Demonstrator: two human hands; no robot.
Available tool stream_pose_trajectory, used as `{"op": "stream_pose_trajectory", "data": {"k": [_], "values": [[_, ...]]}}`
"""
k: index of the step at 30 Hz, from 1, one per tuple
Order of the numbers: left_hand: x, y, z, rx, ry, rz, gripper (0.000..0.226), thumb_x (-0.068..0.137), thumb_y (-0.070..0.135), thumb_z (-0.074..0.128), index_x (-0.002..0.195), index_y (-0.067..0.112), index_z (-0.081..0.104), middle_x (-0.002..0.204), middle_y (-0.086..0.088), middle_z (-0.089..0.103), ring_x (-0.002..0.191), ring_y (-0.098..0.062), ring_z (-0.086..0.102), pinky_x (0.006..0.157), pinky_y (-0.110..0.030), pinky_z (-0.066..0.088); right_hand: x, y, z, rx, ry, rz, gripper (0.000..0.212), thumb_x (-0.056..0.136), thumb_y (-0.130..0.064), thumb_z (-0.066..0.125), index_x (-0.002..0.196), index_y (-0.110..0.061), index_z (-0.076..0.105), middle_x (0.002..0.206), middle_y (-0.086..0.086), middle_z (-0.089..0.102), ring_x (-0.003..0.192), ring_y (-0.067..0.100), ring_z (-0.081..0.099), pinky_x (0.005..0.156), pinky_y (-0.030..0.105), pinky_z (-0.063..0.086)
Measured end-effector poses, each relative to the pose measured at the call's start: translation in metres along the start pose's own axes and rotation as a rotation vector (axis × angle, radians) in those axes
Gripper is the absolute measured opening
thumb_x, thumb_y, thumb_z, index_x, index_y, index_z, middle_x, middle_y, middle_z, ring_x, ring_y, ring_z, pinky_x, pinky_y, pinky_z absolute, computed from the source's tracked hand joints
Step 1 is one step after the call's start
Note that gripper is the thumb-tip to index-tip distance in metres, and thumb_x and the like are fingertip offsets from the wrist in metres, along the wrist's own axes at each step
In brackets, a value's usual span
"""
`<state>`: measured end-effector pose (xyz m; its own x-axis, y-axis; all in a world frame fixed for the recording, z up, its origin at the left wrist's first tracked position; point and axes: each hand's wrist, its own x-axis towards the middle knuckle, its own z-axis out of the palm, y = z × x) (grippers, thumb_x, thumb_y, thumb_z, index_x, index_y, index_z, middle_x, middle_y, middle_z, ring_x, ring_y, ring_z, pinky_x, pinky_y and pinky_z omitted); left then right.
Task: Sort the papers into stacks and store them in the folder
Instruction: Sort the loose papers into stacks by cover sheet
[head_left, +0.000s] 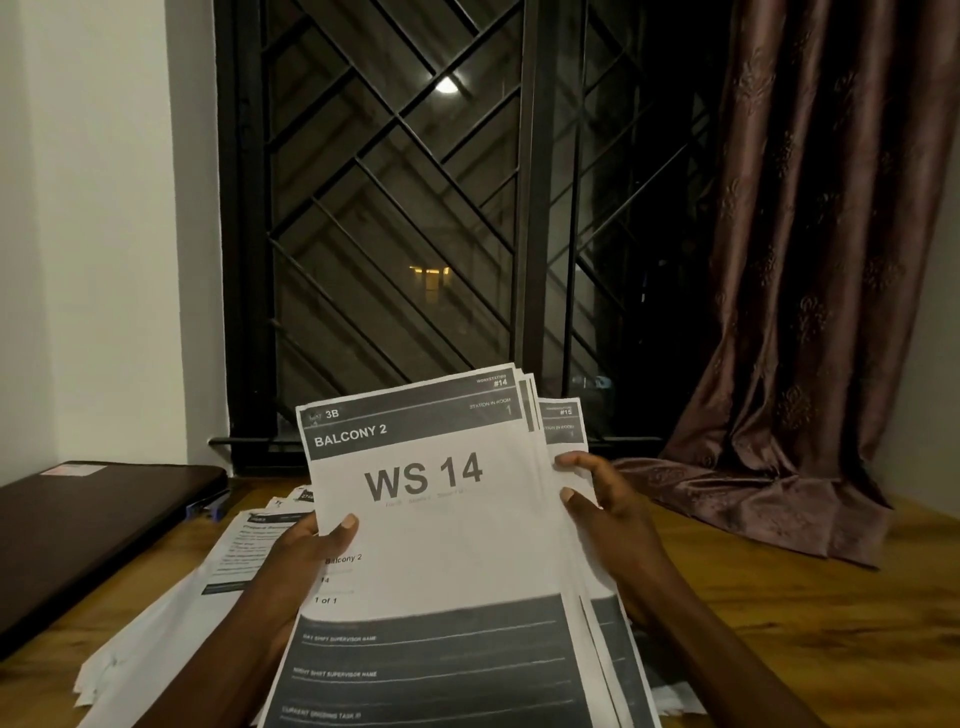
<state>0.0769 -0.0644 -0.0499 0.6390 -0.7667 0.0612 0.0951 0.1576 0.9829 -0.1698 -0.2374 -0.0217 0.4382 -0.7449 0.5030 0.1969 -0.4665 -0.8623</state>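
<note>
I hold a thick bundle of printed papers (441, 545) upright above the wooden table; the front sheet reads "BALCONY 2" and "WS 14". My left hand (304, 561) grips the bundle's left edge with the thumb on the front sheet. My right hand (602, 509) holds the right edge, thumb and a fingertip pinching the fanned sheets, where one marked "#15" sticks out behind. A loose pile of other papers (171, 623) lies flat on the table to the left, partly hidden by my left arm. A dark closed folder (88, 530) lies at the far left.
The wooden table (779, 623) stretches to the right. A brown curtain (769, 499) drapes onto its back right part. A barred window (415, 234) stands behind, and a white wall is at the left.
</note>
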Motion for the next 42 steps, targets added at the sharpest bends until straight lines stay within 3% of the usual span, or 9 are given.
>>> {"op": "stream_pose_trajectory", "data": {"k": [4, 9, 14, 18, 23, 30, 33, 37, 42], "values": [[0.005, -0.006, 0.0, 0.046, 0.024, 0.072, 0.037, 0.081, 0.024, 0.066, 0.115, 0.01, 0.06, 0.108, -0.015, 0.072, 0.089, -0.046, 0.068, 0.069, -0.038, 0.05, -0.003, -0.013, 0.002, 0.145, -0.114, 0.117, 0.022, 0.1, -0.024, 0.043, 0.098, -0.022, 0.064, 0.088, -0.019, 0.065, 0.08, -0.008, 0.064, 0.058, -0.002, 0.043], [0.01, -0.01, -0.004, -0.025, -0.008, 0.056, 0.022, 0.089, 0.013, 0.066, 0.111, 0.014, 0.061, 0.115, -0.017, 0.07, 0.08, -0.039, 0.071, 0.057, -0.033, 0.054, -0.005, -0.006, 0.004, 0.127, -0.119, 0.207, 0.017, 0.087, -0.01, 0.065, 0.1, -0.001, 0.07, 0.099, 0.01, 0.071, 0.095, 0.021, 0.067, 0.077, 0.018, 0.054], [0.004, -0.007, 0.001, -0.004, -0.14, 0.094, 0.102, 0.029, 0.044, 0.096, 0.12, 0.017, 0.058, 0.11, -0.008, 0.074, 0.088, -0.035, 0.073, 0.072, -0.045, 0.059, -0.004, 0.001, 0.003, 0.147, -0.013, 0.171, 0.035, 0.054, -0.038, 0.087, 0.066, -0.019, 0.06, 0.074, -0.002, 0.063, 0.087, 0.022, 0.062, 0.088, 0.038, 0.048], [0.002, -0.005, 0.0, 0.044, -0.112, 0.154, 0.111, 0.013, 0.06, 0.092, 0.112, 0.021, 0.058, 0.097, 0.001, 0.077, 0.074, -0.028, 0.075, 0.055, -0.035, 0.059, -0.009, -0.007, 0.003, 0.183, -0.001, 0.117, 0.033, 0.073, -0.029, 0.078, 0.071, -0.012, 0.05, 0.07, -0.001, 0.062, 0.075, 0.015, 0.061, 0.072, 0.03, 0.048], [-0.001, -0.006, -0.001, 0.067, -0.097, 0.18, 0.115, 0.014, 0.069, 0.088, 0.114, 0.021, 0.059, 0.101, -0.001, 0.077, 0.085, -0.033, 0.074, 0.084, -0.053, 0.054, -0.004, -0.008, 0.003, 0.191, -0.049, 0.131, 0.024, 0.091, -0.022, 0.061, 0.077, -0.006, 0.05, 0.055, -0.012, 0.062, 0.051, -0.003, 0.058, 0.047, 0.012, 0.044], [0.0, -0.008, 0.001, 0.053, -0.008, 0.253, 0.038, 0.071, 0.028, 0.08, 0.102, 0.022, 0.058, 0.085, 0.005, 0.076, 0.062, -0.018, 0.073, 0.052, -0.03, 0.055, -0.004, -0.002, 0.005, -0.071, 0.106, -0.122, 0.037, 0.09, -0.007, 0.062, 0.118, -0.025, 0.046, 0.111, -0.009, 0.063, 0.099, 0.005, 0.064, 0.081, 0.023, 0.055], [0.002, -0.012, -0.001, 0.074, 0.024, 0.238, 0.019, 0.089, 0.008, 0.065, 0.1, 0.022, 0.058, 0.082, 0.007, 0.076, 0.062, -0.018, 0.073, 0.053, -0.032, 0.055, -0.009, -0.007, 0.009, -0.127, 0.037, -0.115, 0.024, 0.091, -0.031, 0.059, 0.114, -0.026, 0.059, 0.116, -0.011, 0.063, 0.107, 0.001, 0.059, 0.09, 0.019, 0.048], [0.0, -0.01, 0.0, 0.043, 0.002, 0.206, 0.026, 0.084, 0.017, 0.074, 0.104, 0.023, 0.058, 0.083, 0.007, 0.077, 0.067, -0.022, 0.074, 0.053, -0.031, 0.057, -0.01, -0.01, 0.016, 0.192, -0.137, 0.234, 0.021, 0.088, -0.016, 0.064, 0.107, -0.008, 0.067, 0.108, 0.007, 0.07, 0.101, 0.021, 0.068, 0.076, 0.023, 0.056], [0.003, -0.009, 0.0, 0.02, -0.008, 0.175, 0.044, 0.069, 0.029, 0.079, 0.108, 0.023, 0.06, 0.095, -0.003, 0.077, 0.074, -0.031, 0.074, 0.075, -0.043, 0.054, -0.01, -0.008, 0.007, 0.134, -0.073, 0.234, 0.021, 0.079, -0.022, 0.075, 0.097, -0.012, 0.071, 0.094, -0.001, 0.075, 0.088, 0.015, 0.071, 0.075, 0.024, 0.057]]}}
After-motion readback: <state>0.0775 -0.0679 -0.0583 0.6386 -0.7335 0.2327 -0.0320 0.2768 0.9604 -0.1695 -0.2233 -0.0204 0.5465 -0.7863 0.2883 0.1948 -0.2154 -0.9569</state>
